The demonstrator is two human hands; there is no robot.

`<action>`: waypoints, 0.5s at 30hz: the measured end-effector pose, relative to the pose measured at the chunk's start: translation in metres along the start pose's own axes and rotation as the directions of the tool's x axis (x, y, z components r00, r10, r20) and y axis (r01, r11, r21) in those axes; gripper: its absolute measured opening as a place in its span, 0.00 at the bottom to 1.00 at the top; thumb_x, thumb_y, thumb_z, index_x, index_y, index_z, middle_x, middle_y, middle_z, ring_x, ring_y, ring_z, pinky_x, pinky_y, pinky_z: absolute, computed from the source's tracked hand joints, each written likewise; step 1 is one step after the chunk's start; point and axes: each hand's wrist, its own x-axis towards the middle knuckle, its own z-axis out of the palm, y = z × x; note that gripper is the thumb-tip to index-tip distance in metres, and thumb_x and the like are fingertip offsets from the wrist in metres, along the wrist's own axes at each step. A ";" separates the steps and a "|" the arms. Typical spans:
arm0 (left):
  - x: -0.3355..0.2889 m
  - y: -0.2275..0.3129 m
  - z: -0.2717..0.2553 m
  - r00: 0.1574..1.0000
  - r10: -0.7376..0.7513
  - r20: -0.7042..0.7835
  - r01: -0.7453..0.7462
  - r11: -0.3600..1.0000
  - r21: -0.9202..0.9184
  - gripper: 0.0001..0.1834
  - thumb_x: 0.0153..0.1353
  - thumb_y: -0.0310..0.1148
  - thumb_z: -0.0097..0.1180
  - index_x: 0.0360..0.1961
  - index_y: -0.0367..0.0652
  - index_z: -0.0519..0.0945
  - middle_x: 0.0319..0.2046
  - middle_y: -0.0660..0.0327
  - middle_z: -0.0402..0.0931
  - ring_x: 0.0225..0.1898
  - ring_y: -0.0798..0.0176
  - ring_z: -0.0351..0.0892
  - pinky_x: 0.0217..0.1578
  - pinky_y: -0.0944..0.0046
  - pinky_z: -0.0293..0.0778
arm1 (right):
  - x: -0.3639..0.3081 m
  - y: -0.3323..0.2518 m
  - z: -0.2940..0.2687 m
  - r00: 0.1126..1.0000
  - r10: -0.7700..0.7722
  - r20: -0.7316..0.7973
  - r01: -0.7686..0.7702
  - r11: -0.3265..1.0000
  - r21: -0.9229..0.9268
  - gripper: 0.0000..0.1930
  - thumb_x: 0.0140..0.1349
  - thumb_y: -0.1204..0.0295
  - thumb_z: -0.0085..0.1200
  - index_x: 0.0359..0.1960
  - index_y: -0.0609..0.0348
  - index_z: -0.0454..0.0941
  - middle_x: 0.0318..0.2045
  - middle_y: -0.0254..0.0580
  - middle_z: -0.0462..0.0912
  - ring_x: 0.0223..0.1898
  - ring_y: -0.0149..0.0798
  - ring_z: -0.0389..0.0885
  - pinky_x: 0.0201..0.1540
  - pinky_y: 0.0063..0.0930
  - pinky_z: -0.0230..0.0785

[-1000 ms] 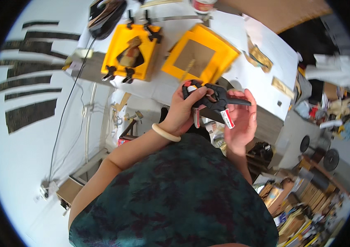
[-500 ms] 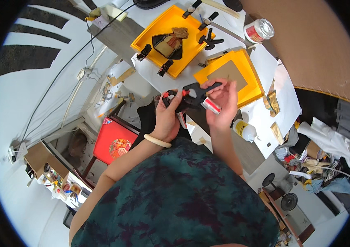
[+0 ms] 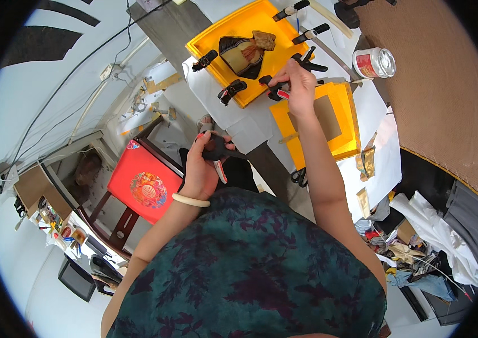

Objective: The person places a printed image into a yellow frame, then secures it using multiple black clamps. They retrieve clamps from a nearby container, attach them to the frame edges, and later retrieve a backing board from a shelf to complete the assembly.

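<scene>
My left hand (image 3: 198, 173), with a pale bangle at the wrist, is closed round a black spring clamp (image 3: 215, 147) in front of my body. My right hand (image 3: 302, 93) reaches forward and grips another black spring clamp (image 3: 275, 90) at the near right edge of a yellow tray (image 3: 208, 40). Whether its jaws touch the rim, I cannot tell. Inside the tray lies a dark-edged, beige and brown relief piece (image 3: 243, 55). Several clamps sit along the rim, among them a black clamp (image 3: 205, 60) at the left and a black clamp (image 3: 311, 34) at the right.
A yellow frame with a brown panel (image 3: 327, 115) lies right of the tray. Black-handled scissors (image 3: 299, 177) lie beside it. A jar with a red label (image 3: 366, 63) stands near a large brown board (image 3: 436, 84). To my left is a red-covered chair (image 3: 123, 183).
My hands have parted. The right one has moved forward to the tray with a clamp, while the left has drawn slightly left and keeps its clamp. The view has shifted.
</scene>
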 end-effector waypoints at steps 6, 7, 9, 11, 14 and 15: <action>-0.001 -0.004 0.006 1.000 0.004 0.007 -0.004 1.000 -0.003 0.13 0.71 0.39 0.52 0.45 0.38 0.73 0.42 0.46 0.81 0.41 0.51 0.82 0.50 0.53 0.76 | 0.004 -0.003 0.003 0.995 0.036 0.097 -0.036 0.999 -0.003 0.23 0.76 0.62 0.46 0.25 0.66 0.77 0.21 0.41 0.81 0.26 0.32 0.81 0.35 0.27 0.74; -0.001 -0.005 0.005 1.000 0.005 0.023 -0.005 1.000 0.001 0.13 0.71 0.39 0.52 0.45 0.38 0.73 0.42 0.46 0.81 0.41 0.51 0.82 0.50 0.53 0.76 | 0.004 -0.004 0.004 0.991 0.047 0.128 -0.045 0.999 -0.015 0.23 0.76 0.61 0.46 0.26 0.65 0.77 0.23 0.42 0.81 0.28 0.33 0.81 0.37 0.27 0.73; -0.003 -0.005 0.007 1.000 0.002 0.022 -0.002 1.000 0.008 0.13 0.71 0.38 0.52 0.45 0.38 0.73 0.43 0.46 0.80 0.41 0.50 0.83 0.50 0.53 0.76 | 0.004 -0.005 0.001 0.983 0.054 0.175 -0.053 0.999 -0.009 0.22 0.76 0.59 0.45 0.29 0.64 0.77 0.26 0.43 0.82 0.31 0.34 0.82 0.41 0.27 0.73; -0.005 -0.005 0.007 1.000 -0.003 0.031 0.002 1.000 0.022 0.14 0.70 0.39 0.52 0.45 0.38 0.73 0.43 0.46 0.80 0.42 0.50 0.82 0.51 0.53 0.76 | 0.004 -0.003 -0.004 0.976 0.050 0.210 -0.056 0.998 0.025 0.20 0.76 0.60 0.45 0.32 0.64 0.77 0.29 0.43 0.83 0.33 0.34 0.82 0.43 0.27 0.73; -0.008 -0.003 0.006 0.998 -0.008 0.069 0.006 0.999 0.036 0.14 0.70 0.39 0.52 0.48 0.39 0.73 0.45 0.46 0.80 0.45 0.49 0.81 0.53 0.53 0.75 | 0.002 -0.015 -0.009 0.957 0.060 0.284 -0.062 0.998 0.000 0.18 0.76 0.61 0.45 0.37 0.64 0.78 0.34 0.43 0.84 0.38 0.34 0.82 0.47 0.29 0.73; -0.010 -0.002 0.007 0.996 -0.009 0.088 0.007 1.000 0.030 0.15 0.70 0.39 0.52 0.49 0.38 0.73 0.46 0.45 0.80 0.46 0.49 0.81 0.54 0.52 0.74 | 0.000 -0.022 -0.007 0.978 0.001 0.209 -0.009 0.999 0.036 0.16 0.76 0.63 0.44 0.39 0.65 0.78 0.36 0.44 0.84 0.39 0.34 0.82 0.47 0.30 0.73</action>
